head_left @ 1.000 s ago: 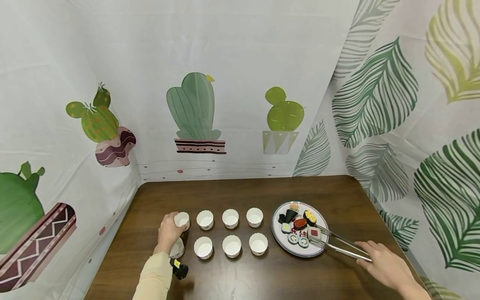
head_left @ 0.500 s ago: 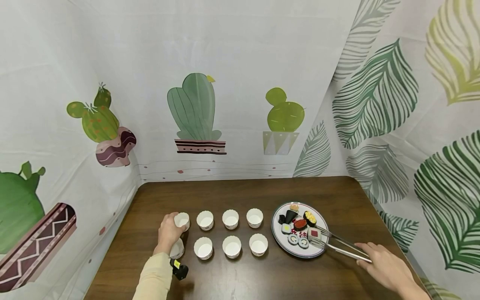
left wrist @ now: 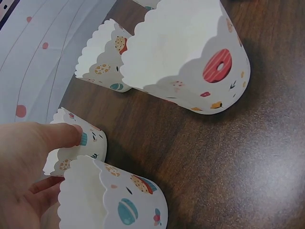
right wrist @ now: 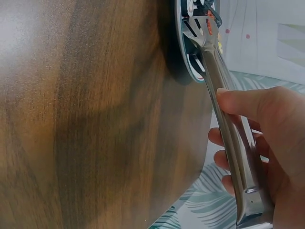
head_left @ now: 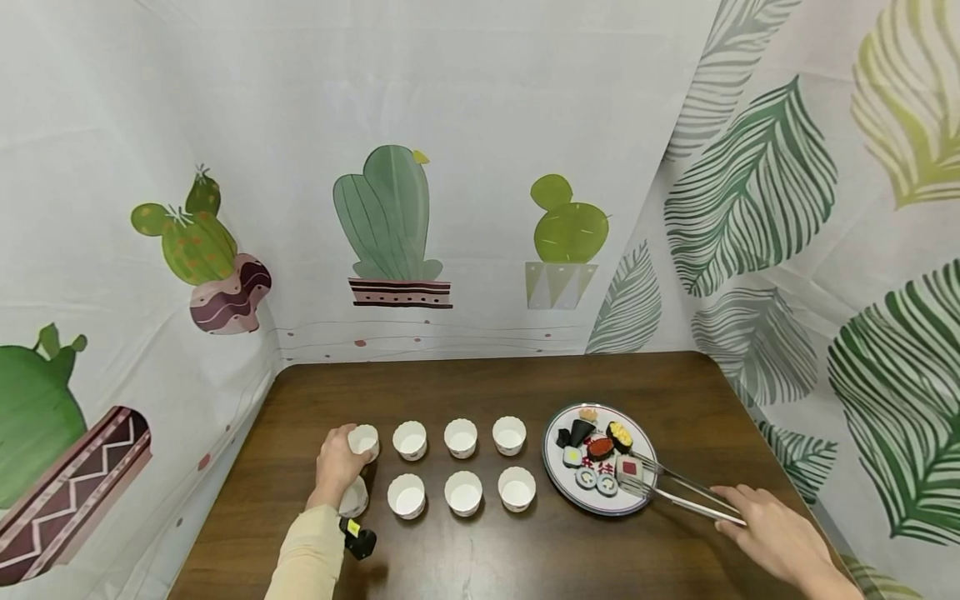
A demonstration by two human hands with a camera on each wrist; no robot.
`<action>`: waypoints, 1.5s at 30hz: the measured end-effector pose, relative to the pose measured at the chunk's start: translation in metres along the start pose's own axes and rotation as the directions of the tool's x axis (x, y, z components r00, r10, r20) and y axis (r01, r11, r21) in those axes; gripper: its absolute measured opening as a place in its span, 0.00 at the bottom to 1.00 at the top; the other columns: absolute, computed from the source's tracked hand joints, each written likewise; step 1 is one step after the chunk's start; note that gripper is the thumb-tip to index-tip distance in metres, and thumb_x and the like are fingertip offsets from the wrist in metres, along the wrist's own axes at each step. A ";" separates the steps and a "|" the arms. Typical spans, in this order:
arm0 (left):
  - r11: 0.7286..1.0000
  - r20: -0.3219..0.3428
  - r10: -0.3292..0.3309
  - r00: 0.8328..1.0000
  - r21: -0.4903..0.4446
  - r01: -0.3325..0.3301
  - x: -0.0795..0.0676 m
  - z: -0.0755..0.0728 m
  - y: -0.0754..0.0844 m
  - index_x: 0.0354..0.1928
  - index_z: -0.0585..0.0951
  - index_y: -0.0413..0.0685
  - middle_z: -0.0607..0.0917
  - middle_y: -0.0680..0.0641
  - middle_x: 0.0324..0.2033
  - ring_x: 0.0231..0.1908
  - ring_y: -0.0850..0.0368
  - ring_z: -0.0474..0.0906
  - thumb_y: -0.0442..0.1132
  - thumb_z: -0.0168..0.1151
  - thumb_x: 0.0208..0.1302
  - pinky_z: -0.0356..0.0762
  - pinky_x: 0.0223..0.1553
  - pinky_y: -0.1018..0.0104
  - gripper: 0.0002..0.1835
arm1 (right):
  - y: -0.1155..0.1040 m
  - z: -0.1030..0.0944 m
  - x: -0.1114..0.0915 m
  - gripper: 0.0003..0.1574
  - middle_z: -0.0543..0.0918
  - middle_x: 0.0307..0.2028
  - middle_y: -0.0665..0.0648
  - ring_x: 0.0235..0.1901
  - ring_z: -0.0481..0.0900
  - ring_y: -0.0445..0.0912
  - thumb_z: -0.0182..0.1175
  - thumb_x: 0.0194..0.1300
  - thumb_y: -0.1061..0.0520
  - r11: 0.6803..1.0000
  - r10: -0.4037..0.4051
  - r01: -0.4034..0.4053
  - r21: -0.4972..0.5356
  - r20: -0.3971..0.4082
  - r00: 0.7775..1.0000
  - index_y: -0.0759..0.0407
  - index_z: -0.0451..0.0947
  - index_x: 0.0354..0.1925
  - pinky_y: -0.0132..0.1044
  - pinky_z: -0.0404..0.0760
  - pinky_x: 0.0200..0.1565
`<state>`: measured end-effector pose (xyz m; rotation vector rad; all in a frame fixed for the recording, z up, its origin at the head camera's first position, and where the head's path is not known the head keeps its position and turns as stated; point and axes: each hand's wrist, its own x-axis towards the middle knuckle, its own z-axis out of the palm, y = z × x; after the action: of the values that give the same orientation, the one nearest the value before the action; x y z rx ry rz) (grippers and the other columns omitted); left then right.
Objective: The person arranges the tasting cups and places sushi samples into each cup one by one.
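In the head view my left hand [head_left: 336,468] grips a white paper baking cup [head_left: 365,440] at the far left of the back row. The left wrist view shows the thumb against the wall of that cup [left wrist: 97,138], which has printed sweets on it. My right hand [head_left: 776,529] holds metal serving tongs [head_left: 697,505], its fingers wrapped about the handles in the right wrist view. The tongs' slotted tips stand either side of a pale sushi piece with a red square top [head_left: 628,467], on a round plate [head_left: 550,472]. Whether the tips touch it I cannot tell.
Several more paper cups stand in two rows, such as a front one [head_left: 463,493] and a back one [head_left: 509,436]. Other toy-like sushi pieces, including a red-topped one [head_left: 600,448], share the plate. A patterned cloth [head_left: 480,208] hangs behind the brown table [head_left: 480,558].
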<state>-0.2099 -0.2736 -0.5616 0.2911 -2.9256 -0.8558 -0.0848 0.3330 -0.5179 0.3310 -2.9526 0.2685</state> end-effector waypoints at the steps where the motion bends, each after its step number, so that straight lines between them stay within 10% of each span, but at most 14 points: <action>1: 1.000 0.000 0.000 1.000 0.000 0.000 0.000 0.000 0.000 0.56 0.71 0.34 0.73 0.31 0.50 0.49 0.33 0.72 0.38 0.68 0.47 0.68 0.47 0.40 0.33 | 0.000 0.000 0.000 0.27 0.81 0.38 0.53 0.39 0.79 0.54 0.69 0.45 0.51 1.000 -0.004 0.004 -0.003 -0.007 1.000 0.53 0.77 0.47 0.50 0.76 0.36; 45: 1.000 0.009 -0.014 1.000 -0.012 0.014 -0.002 -0.003 0.003 0.57 0.69 0.33 0.71 0.30 0.52 0.50 0.32 0.71 0.37 0.68 0.48 0.67 0.49 0.39 0.33 | -0.045 -0.010 0.043 0.28 0.82 0.42 0.54 0.45 0.78 0.55 0.68 0.48 0.48 0.997 -0.056 0.058 0.051 -0.047 0.997 0.50 0.77 0.50 0.50 0.76 0.37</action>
<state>-0.2083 -0.2724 -0.5573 0.3077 -2.9292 -0.8784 -0.1140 0.2828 -0.4938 0.4092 -2.8900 0.3414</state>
